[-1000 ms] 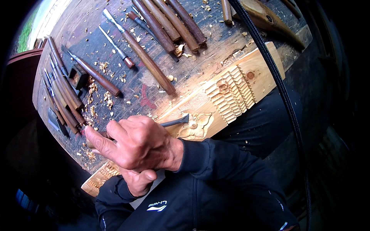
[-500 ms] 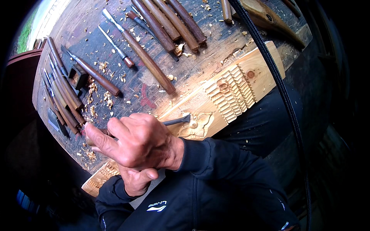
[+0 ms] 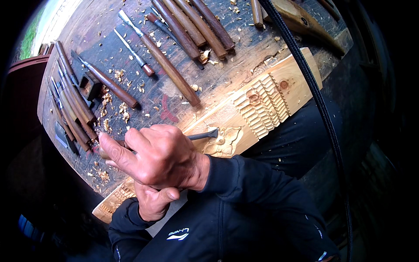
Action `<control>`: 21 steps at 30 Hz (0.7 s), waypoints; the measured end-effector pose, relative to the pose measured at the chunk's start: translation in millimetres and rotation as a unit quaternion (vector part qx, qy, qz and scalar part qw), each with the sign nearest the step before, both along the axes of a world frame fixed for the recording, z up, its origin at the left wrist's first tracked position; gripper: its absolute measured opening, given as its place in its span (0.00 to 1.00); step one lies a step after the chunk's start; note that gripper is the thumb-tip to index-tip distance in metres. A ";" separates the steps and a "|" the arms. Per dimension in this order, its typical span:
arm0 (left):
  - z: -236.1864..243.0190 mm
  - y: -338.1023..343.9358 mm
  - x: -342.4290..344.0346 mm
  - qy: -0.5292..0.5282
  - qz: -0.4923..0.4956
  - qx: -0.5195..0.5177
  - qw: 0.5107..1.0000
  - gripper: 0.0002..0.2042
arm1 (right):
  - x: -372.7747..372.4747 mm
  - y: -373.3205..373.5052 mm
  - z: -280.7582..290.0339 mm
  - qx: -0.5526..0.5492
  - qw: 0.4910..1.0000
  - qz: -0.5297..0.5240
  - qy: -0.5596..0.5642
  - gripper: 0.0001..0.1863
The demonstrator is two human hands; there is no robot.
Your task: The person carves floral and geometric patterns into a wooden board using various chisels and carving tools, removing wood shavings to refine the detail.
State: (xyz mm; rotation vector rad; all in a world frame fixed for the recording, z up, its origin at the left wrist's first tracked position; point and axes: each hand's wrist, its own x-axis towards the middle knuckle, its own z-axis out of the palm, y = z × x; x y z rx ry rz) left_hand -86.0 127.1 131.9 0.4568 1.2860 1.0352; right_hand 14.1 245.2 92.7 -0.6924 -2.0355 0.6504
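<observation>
My right hand (image 3: 161,157) is closed round a chisel handle, with its dark blade (image 3: 203,135) resting at a carved flower (image 3: 224,146) on a pale wooden board (image 3: 301,74). The board also bears rows of scalloped cuts (image 3: 261,106) right of the flower. Beneath my right hand, my left hand (image 3: 152,201) is partly hidden, its thumb bent and its fingers curled out of sight; what they hold cannot be seen. The board's lower-left end shows more carving behind my wrists.
The worn wooden table (image 3: 109,39) holds several chisels in groups at left (image 3: 76,118) and top (image 3: 187,26), a dark block (image 3: 89,87), shavings (image 3: 124,113) and a large wooden tool (image 3: 305,26) at upper right. A black braided cord (image 3: 325,113) hangs down the right side.
Both hands and the chisel have shifted slightly up and to the right, the blade moving a little along the carved flower. The tools and board look essentially unchanged.
</observation>
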 end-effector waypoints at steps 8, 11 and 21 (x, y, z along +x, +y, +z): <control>-7.4 -11.4 -2.3 0.022 -0.010 0.011 1.000 0.61 | 1.3 -1.6 2.1 0.003 1.000 -0.002 0.003 0.26; -6.2 -12.1 -3.5 0.011 -0.023 -0.003 1.000 0.61 | 0.5 -1.6 2.7 0.002 1.000 -0.010 0.014 0.27; -12.1 -15.7 -8.2 0.028 -0.052 0.027 0.998 0.60 | 4.7 -4.7 1.5 0.007 1.000 -0.020 0.002 0.29</control>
